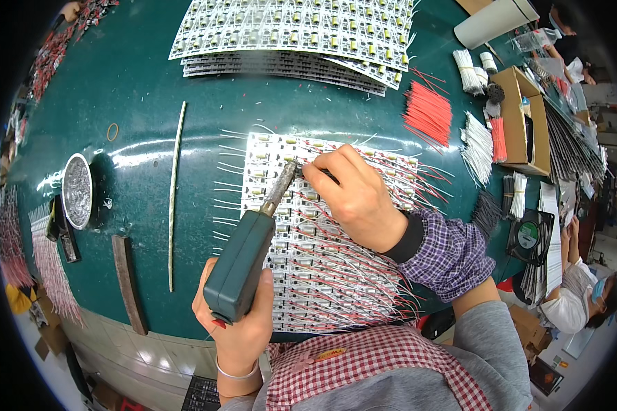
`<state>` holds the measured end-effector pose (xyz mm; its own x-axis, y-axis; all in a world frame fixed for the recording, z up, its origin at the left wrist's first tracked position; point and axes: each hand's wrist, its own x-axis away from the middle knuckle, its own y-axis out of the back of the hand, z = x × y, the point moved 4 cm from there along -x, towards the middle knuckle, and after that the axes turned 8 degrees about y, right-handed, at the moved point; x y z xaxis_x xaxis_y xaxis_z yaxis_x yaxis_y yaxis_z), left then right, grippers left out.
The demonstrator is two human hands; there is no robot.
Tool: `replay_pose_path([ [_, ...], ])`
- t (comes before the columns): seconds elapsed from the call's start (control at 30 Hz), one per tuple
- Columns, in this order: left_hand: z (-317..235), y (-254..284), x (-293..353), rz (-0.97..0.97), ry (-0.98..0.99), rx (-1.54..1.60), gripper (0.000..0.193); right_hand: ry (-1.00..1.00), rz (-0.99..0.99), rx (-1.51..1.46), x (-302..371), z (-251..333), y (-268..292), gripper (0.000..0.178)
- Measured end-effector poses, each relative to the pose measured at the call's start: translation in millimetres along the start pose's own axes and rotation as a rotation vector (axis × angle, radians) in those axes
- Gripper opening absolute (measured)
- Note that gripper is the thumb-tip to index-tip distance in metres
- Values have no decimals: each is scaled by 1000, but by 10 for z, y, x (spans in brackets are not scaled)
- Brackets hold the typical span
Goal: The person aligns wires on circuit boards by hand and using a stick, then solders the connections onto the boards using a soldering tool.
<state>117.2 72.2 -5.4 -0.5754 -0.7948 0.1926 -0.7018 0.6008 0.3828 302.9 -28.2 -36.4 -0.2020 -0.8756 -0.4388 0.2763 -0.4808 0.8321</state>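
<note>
My left hand (pixel 245 335) is wrapped round the dark green handle of a soldering gun (pixel 238 264). Its metal tip reaches up and right to the upper part of a white circuit board panel (pixel 256 147). Right beside the tip, my right hand (pixel 356 198) is closed in a pinch just over the panel; whatever lies between its fingertips is too small to make out. Rows of small components cover the panel. Red and white wires (pixel 343 264) trail from its lower and right parts, while short white wires (pixel 227 185) stick out past the left edge.
Stacked panels (pixel 295 34) lie at the far side. Red wires (pixel 428 113), white wires (pixel 476 151) and a cardboard box (pixel 528 123) are to the right. A thin rod (pixel 177 198), a round metal dish (pixel 77 192) and a dark bar (pixel 129 284) lie left. Other people sit at right.
</note>
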Motion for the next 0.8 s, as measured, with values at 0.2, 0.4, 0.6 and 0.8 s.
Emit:
replay_pose_path([
  [0.2, -28, 31, 31, -8, -49, -71, 21, 6, -2, 10, -7, 3, -3, 33],
  [0.4, -30, 95, 113, -106, -42, -22, 25, 75, -25, 73, -11, 9, -11, 25],
  [0.6, -32, 121, 160, -89, -48, -16, 26, 83, -53, 61, -22, 1, 3, 26],
  [0.8, 20, 169, 215, -82, 12, -12, 26, 81, -79, 34, 47, 119, 87, 31],
])
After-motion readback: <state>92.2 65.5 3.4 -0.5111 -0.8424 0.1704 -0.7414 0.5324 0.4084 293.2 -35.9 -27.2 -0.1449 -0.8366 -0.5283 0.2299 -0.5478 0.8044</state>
